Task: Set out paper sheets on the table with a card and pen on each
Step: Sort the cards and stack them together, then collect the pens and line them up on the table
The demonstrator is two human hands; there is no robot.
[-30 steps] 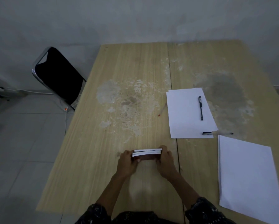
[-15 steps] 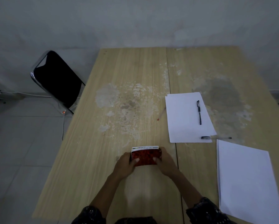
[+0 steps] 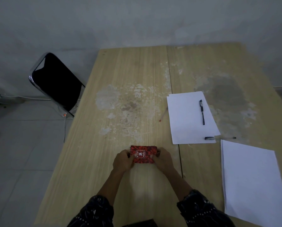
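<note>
Left hand: your fingers curl round the left edge of the red card stack.
Right hand: your fingers pinch its right edge.
Red card stack: over the near part of the desk, left of the paper sheets.

A bare, dim workroom is suggested, its exact use not shown: a stained grey wall, a tiled floor, a worn, flaking wooden table and a black folding chair are seen.
</note>
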